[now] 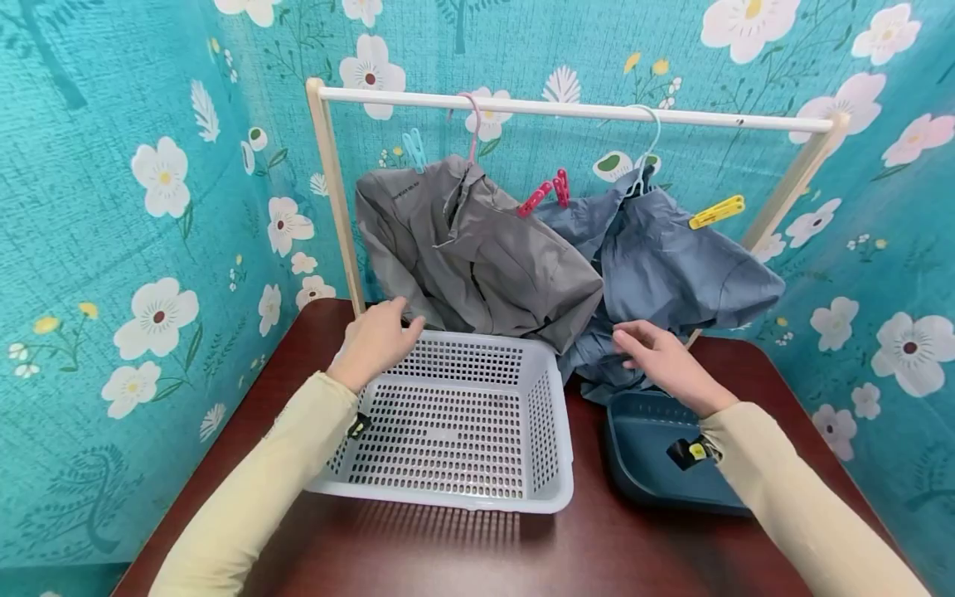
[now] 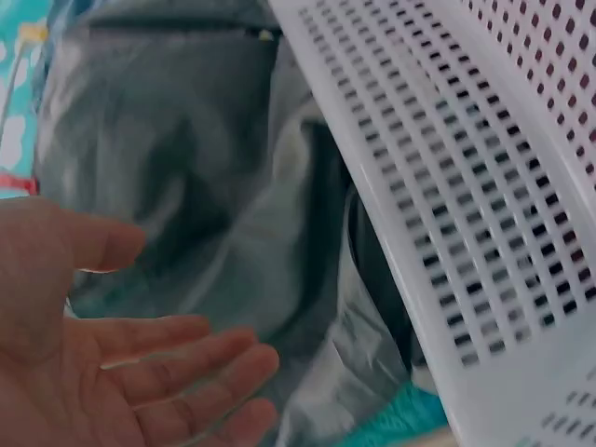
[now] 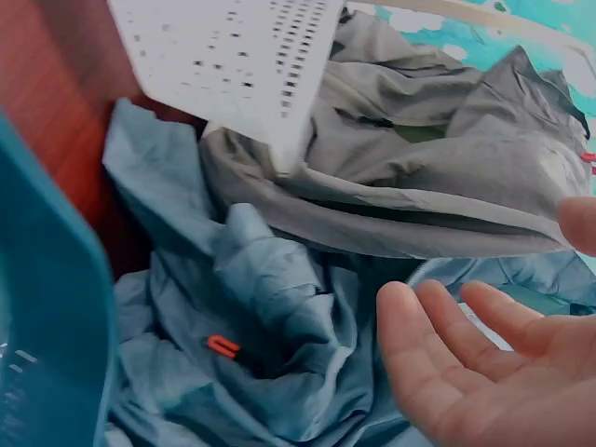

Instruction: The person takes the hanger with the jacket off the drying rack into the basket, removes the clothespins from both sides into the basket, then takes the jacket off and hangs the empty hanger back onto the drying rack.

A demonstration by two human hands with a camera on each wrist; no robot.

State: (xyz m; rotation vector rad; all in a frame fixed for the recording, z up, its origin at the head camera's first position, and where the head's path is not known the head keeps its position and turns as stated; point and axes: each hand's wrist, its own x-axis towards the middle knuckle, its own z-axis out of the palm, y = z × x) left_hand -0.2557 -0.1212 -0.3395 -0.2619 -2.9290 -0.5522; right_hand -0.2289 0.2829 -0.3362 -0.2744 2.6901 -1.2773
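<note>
A grey jacket point(image 1: 477, 249) hangs askew from a pink hanger point(image 1: 475, 124) on the rack. Beside it a blue garment point(image 1: 671, 257) hangs on a light blue hanger point(image 1: 652, 137), its lower part bunched down on the table. My left hand point(image 1: 379, 342) is over the far left rim of the white basket point(image 1: 563, 464), near the jacket's lower edge, fingers loosely spread and holding nothing. In front of the blue garment, my right hand point(image 1: 671, 365) hovers with relaxed fingers and an empty palm. The right wrist view shows its fingertips point(image 3: 399, 303) close to the blue cloth.
A wooden rack with a white bar point(image 1: 567, 108) spans the back. Clipped to the clothes are a blue clothespin point(image 1: 414, 151), a red clothespin point(image 1: 535, 199), another red one and a yellow clothespin point(image 1: 716, 212). A dark blue basin point(image 1: 622, 464) sits under my right wrist.
</note>
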